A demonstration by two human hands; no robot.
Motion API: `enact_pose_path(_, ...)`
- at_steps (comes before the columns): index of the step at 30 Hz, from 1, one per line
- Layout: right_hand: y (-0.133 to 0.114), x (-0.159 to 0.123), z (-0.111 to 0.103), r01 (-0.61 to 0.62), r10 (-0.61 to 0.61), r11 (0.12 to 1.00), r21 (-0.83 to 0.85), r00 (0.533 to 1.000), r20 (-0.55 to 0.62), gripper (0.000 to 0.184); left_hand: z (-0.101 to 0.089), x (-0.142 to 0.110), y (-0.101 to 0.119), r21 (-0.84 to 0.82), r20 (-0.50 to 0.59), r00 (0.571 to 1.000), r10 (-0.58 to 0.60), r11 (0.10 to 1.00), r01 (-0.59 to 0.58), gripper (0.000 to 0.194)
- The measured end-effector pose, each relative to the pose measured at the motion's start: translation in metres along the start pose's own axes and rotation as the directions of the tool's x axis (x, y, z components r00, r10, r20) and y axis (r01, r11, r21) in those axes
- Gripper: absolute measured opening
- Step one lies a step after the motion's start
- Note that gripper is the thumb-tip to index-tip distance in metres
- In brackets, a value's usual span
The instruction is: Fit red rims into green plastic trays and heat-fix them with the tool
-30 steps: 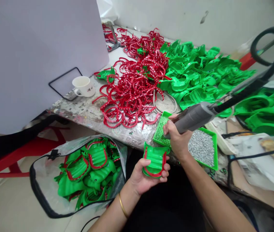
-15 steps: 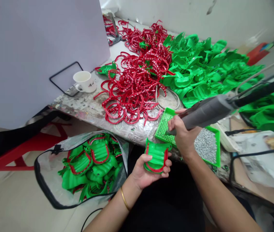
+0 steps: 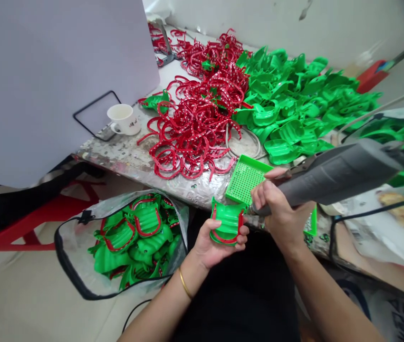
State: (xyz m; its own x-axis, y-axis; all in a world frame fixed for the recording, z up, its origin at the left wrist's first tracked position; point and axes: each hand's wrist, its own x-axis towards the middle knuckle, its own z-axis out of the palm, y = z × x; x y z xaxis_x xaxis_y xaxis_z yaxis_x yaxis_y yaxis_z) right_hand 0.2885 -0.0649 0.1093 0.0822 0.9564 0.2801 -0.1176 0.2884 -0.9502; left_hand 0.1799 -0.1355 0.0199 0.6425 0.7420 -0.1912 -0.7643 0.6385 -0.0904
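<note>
Strips [image 3: 202, 118] and green pieces [image 3: 287, 95] heap the surface [image 3: 130, 159], while red-edged ones fill our bag [image 3: 77, 251]: many look joined, many remain, we judge. Our left hand [image 3: 205, 247] clasps a red-edged piece [image 3: 227, 218] above our lap, rounded end nearest us, long axis running away; our right hand [image 3: 283, 221] grips a grey driver [image 3: 337, 171] pointing left towards its far corner.

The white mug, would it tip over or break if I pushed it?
The mug looks squat and stands upright, so a gentle push would probably slide it. Its smooth, ceramic-looking sides might chip or crack if it fell.
</note>
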Motion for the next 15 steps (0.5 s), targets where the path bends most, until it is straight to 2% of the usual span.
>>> enact_pose_path(8, 0.010, -0.003, 0.001, -0.010, 0.010, 1.000, 0.008, 1.000, -0.013, 0.016, -0.002, 0.000, -0.001, 0.012, 0.013, 1.000, 0.007, 1.000, -0.007, 0.061)
enact_pose_path(15, 0.013, -0.008, -0.002, -0.038, 0.038, 0.999, 0.003, 0.998, 0.042, 0.011, -0.003, 0.001, -0.001, 0.050, 0.014, 1.000, 0.015, 0.999, -0.015, 0.058)
